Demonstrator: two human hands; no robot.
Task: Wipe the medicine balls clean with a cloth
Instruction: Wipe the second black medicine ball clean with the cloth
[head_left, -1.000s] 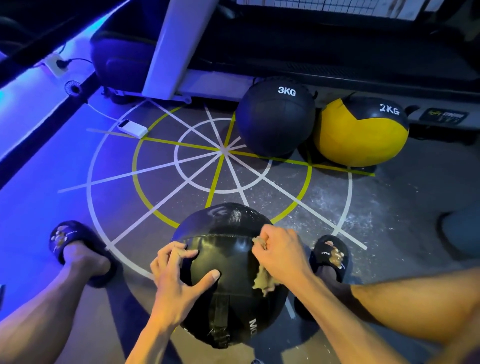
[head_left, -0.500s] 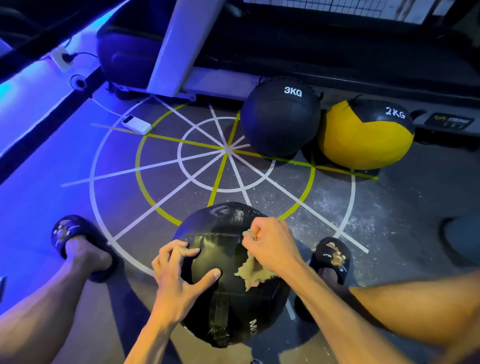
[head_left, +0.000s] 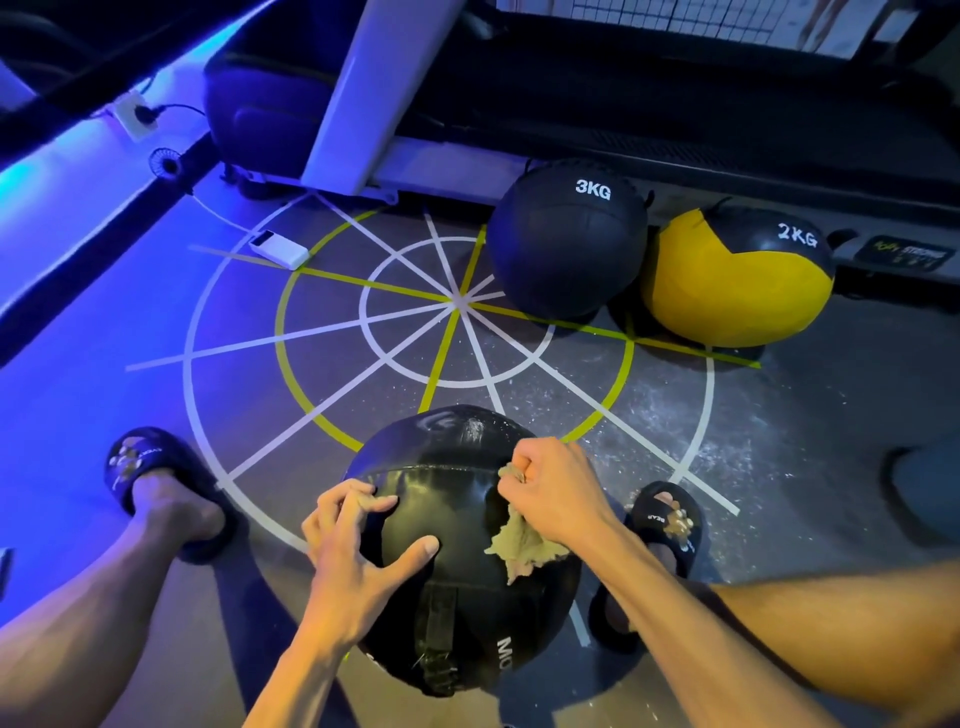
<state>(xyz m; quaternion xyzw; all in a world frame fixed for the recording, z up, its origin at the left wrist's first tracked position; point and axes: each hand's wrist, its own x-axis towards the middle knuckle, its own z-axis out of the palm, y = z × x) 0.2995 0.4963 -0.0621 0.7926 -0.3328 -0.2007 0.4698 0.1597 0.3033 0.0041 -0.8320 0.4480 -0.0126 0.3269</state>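
Medicine balls, three in all, sit on a gym floor (head_left: 779, 467) marked with white and yellow circle lines. A glossy black ball (head_left: 457, 551) fills the lower centre of the frame, between the person's two slippered feet. The left hand (head_left: 358, 551) rests on its near left side, fingers spread and bent, thumb stretched toward the middle, bracing it. The right hand (head_left: 558, 491) is closed in a fist around a crumpled tan cloth (head_left: 522, 545) and presses it against the ball's upper right; loose cloth hangs out below the fist. A dusty smear shows near the top of this ball.

In the upper right of the frame, well apart from the hands, a matte black ball marked 3KG (head_left: 569, 241) sits just beside a yellow and black ball marked 2KG (head_left: 737, 280); neither is being touched.

Risks, as a judgement: the shiny round ball may roll or spin under a hard wipe if the bracing hand slips. The bunched cloth covers little surface, so patches such as the top smear or the underside could be missed.
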